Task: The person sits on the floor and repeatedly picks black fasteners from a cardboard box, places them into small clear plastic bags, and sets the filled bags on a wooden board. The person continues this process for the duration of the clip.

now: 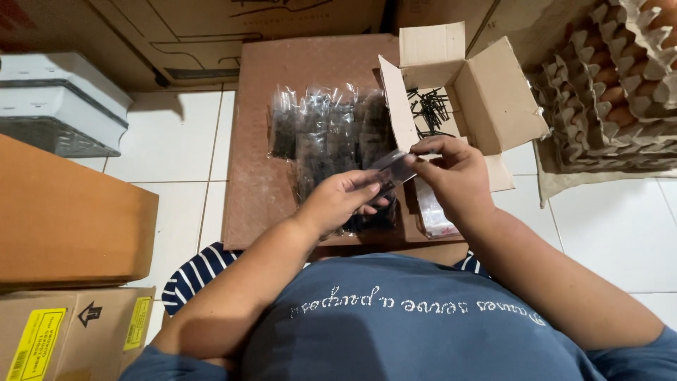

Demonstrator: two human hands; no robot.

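A: Okay, what do I have on head cam?

B: Both hands meet just in front of the open cardboard box (486,92). My left hand (343,200) and right hand (451,169) both pinch a small clear plastic bag (396,168) between fingertips.

A: Around the box?

B: Loose black screws (430,111) lie inside it. A row of filled bags (328,134) lies left of it on a brown cardboard sheet (257,176). Egg trays (606,85) sit right of it.
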